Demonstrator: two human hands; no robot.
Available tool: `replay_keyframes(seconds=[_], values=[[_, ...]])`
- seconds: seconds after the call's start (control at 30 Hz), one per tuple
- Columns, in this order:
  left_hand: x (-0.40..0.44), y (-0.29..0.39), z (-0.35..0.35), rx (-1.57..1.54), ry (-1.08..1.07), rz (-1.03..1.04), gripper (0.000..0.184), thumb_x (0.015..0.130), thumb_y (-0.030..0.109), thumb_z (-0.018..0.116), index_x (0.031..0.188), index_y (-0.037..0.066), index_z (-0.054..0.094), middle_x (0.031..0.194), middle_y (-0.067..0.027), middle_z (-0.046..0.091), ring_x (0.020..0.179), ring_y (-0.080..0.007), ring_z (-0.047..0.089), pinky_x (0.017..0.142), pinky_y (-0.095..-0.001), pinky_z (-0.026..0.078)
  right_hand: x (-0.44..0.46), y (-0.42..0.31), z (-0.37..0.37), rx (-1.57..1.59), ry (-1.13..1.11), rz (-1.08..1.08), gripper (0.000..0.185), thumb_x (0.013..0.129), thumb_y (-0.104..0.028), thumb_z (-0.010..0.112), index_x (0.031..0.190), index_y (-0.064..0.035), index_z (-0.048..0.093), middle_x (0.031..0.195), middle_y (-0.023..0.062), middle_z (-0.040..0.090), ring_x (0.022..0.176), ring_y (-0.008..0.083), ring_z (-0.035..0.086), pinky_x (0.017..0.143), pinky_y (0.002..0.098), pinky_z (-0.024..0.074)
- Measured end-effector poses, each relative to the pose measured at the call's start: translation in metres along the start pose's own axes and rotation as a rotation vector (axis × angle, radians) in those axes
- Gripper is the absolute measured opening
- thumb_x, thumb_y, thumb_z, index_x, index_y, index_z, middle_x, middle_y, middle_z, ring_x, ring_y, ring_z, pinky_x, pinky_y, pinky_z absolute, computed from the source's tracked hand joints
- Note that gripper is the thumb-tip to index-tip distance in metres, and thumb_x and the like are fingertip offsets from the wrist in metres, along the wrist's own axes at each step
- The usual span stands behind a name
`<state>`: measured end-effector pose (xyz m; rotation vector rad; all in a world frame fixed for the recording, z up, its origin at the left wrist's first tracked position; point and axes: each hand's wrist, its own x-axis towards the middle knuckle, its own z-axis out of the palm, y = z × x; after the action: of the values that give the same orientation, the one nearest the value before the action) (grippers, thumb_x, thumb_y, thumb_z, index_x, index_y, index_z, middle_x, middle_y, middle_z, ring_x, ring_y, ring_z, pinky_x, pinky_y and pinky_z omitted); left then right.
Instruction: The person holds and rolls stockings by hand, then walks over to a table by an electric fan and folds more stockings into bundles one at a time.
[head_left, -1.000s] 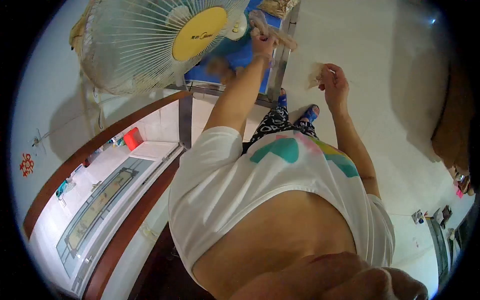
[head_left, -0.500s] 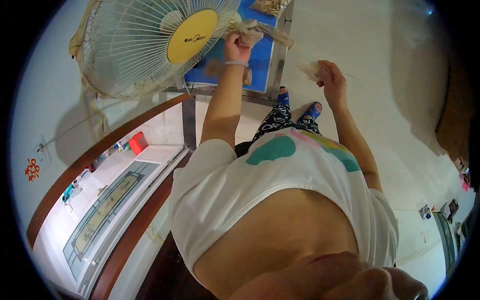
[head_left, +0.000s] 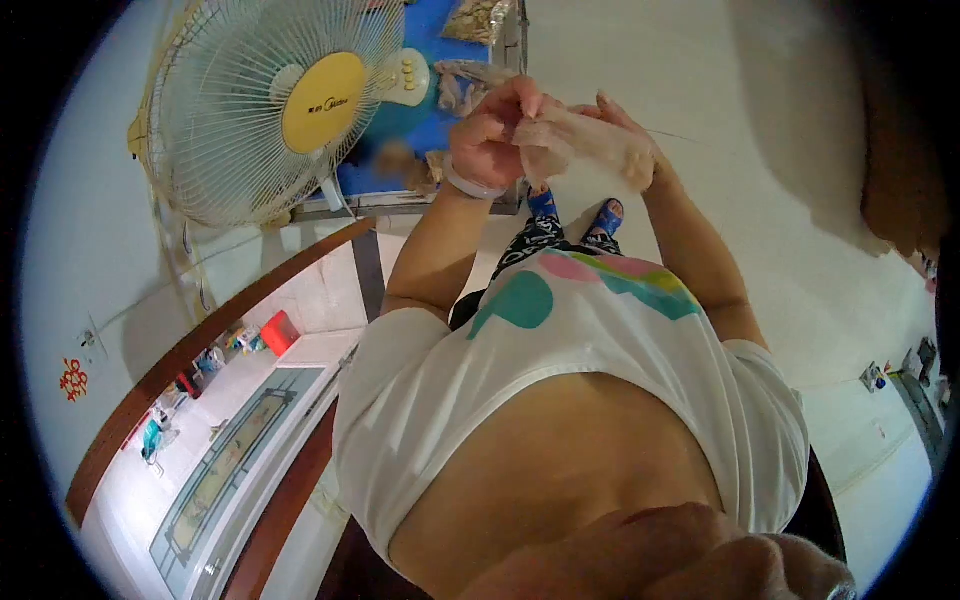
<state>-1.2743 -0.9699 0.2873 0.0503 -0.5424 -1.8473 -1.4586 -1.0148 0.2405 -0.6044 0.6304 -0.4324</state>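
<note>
A thin, see-through plastic bag (head_left: 575, 140) stretches between my two hands in front of my body. My left hand (head_left: 492, 140), with a pale band at its wrist, pinches the bag's left end. At the other end, my right hand (head_left: 640, 150) holds the bag, its fingers partly hidden behind the film. Whether anything lies inside the bag I cannot tell. Just beyond my left hand, more plastic-wrapped pieces (head_left: 465, 88) lie on the blue tabletop (head_left: 425, 45).
A large fan (head_left: 325, 100) stands at the table's left. A clear bag with brownish contents (head_left: 478, 20) lies at the far edge, and a small brown item (head_left: 435, 165) near the front. A wooden rail (head_left: 220, 320) curves along my left side. Blue sandals (head_left: 607, 217) are on my feet.
My left hand has come away from the table toward the right, and my right hand has moved slightly left. Both hands now meet at the plastic bag. The view has shifted a little.
</note>
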Motion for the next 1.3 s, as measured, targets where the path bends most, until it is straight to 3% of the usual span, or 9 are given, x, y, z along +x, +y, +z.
replay_keyframes(seconds=[0.13,0.23,0.53,0.63,0.73,0.83,1.03,1.13,1.3], values=[[0.007,-0.018,0.021,-0.010,0.261,0.055,0.021,0.066,0.012,0.045,0.086,0.005,0.046,0.085,-0.0072,0.048,0.084,-0.0207,0.050,0.075,-0.0314,0.042,-0.034,-0.029,0.008,0.285,-0.047,-0.110,0.063,0.080,-0.057,0.042,0.110,-0.0029,0.051,0.098,0.0056,0.057,0.088,0.0157,0.054,0.080,0.0337,0.0442],[0.009,-0.021,0.031,0.003,0.249,0.054,0.021,0.068,0.014,0.046,0.087,0.005,0.046,0.085,-0.0071,0.049,0.085,-0.0215,0.050,0.077,-0.0328,0.042,-0.057,-0.038,-0.008,0.120,-0.256,-0.152,0.057,0.081,-0.049,0.049,0.112,-0.0014,0.050,0.101,0.0056,0.056,0.092,0.0165,0.054,0.081,0.0322,0.0449],[0.029,-0.048,0.051,-0.092,0.103,0.082,0.022,0.070,0.010,0.042,0.091,0.005,0.047,0.086,-0.0081,0.051,0.087,-0.0239,0.052,0.081,-0.0379,0.042,-0.099,-0.047,-0.019,-0.507,0.050,-0.436,0.032,0.082,-0.030,0.057,0.097,-0.0023,0.060,0.086,0.0018,0.061,0.083,0.0124,0.056,0.078,0.0264,0.0446],[0.024,-0.044,0.057,0.278,0.191,0.041,0.028,0.069,0.008,0.044,0.097,0.005,0.048,0.087,-0.0070,0.051,0.091,-0.0236,0.052,0.085,-0.0391,0.042,-0.122,-0.085,-0.024,-0.397,0.149,-0.459,0.030,0.084,-0.029,0.053,0.098,-0.0030,0.060,0.089,0.0032,0.061,0.083,0.0134,0.056,0.078,0.0263,0.0443],[0.016,-0.044,0.039,0.871,0.321,-0.209,0.034,0.072,0.008,0.048,0.105,0.005,0.048,0.090,-0.0064,0.052,0.094,-0.0223,0.052,0.089,-0.0396,0.041,-0.147,-0.127,-0.004,-0.831,0.391,-0.419,0.031,0.087,-0.029,0.050,0.099,-0.0024,0.060,0.090,0.0045,0.061,0.083,0.0137,0.056,0.076,0.0265,0.0445],[0.023,-0.053,0.049,1.387,0.126,-0.390,0.040,0.074,0.011,0.054,0.113,0.006,0.046,0.102,-0.0067,0.052,0.106,-0.0210,0.047,0.096,-0.0401,0.035,-0.142,-0.155,-0.003,-1.134,0.188,-0.496,0.030,0.085,-0.029,0.050,0.095,-0.0021,0.060,0.080,0.0024,0.057,0.071,0.0108,0.050,0.064,0.0222,0.0415],[0.062,-0.077,0.082,1.071,0.013,0.016,0.054,0.077,0.016,0.060,0.125,0.006,0.037,0.124,-0.0057,0.044,0.116,-0.0159,0.039,0.091,-0.0296,0.037,-0.150,-0.185,0.034,-1.529,-0.193,-0.375,0.024,0.085,-0.025,0.050,0.086,-0.0029,0.059,0.073,0.0052,0.055,0.066,0.0128,0.051,0.058,0.0253,0.0441],[0.071,-0.076,0.121,0.980,-0.057,-0.137,0.054,0.077,0.015,0.059,0.125,0.003,0.036,0.123,-0.0078,0.043,0.119,-0.0178,0.036,0.100,-0.0334,0.028,-0.156,-0.193,0.050,-1.556,-0.343,-0.256,0.023,0.081,-0.026,0.055,0.081,-0.0026,0.059,0.071,0.0056,0.054,0.062,0.0124,0.050,0.055,0.0253,0.0438],[0.080,-0.088,0.111,0.870,-0.022,-0.204,0.043,0.083,0.020,0.055,0.119,0.000,0.042,0.109,-0.0060,0.052,0.102,-0.0148,0.049,0.087,-0.0279,0.040,-0.174,-0.204,0.056,-1.662,-0.258,-0.352,0.023,0.073,-0.026,0.061,0.077,-0.0038,0.054,0.067,0.0031,0.051,0.058,0.0100,0.047,0.052,0.0228,0.0416]])
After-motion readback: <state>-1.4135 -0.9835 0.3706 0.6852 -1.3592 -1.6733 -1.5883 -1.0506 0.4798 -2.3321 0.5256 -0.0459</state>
